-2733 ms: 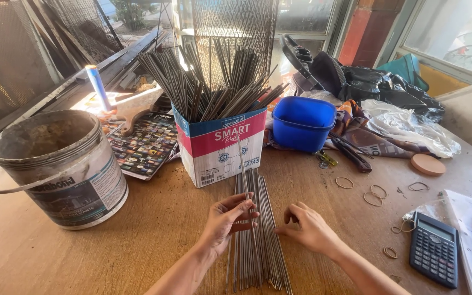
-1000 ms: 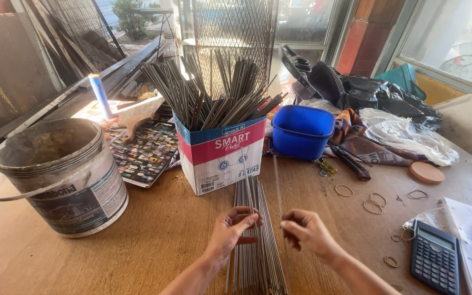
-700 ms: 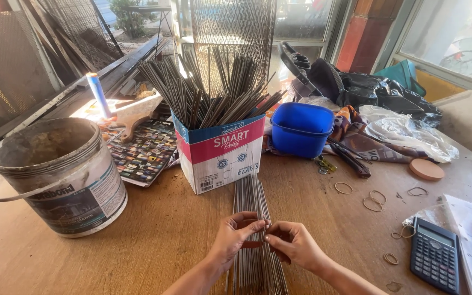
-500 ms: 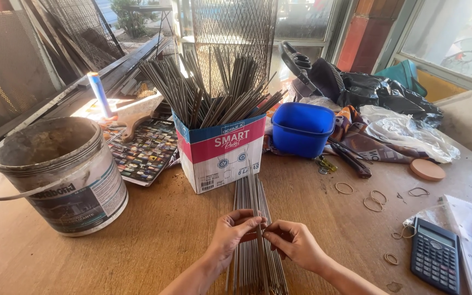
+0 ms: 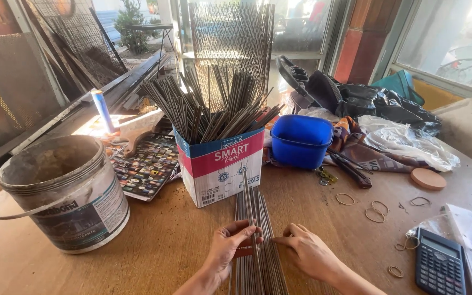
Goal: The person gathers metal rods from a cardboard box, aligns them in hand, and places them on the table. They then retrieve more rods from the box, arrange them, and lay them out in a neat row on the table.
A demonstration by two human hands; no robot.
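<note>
Two hands work low in the centre of the head view: the left hand (image 5: 230,246) pinches one thin rod (image 5: 251,218) lifted off the rod bundle (image 5: 263,257), while the right hand (image 5: 307,251) rests loosely open, fingertips on it. Sorting looks underway; next calls for steady lifting. Rods run lengthwise up-frame toward the cardboard box (image 5: 222,166).

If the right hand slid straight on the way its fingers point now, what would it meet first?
The right hand points left across the row of thin metal rods. Going straight on, it would probably meet the left hand first, whose fingers rest on the same rods close by.
</note>
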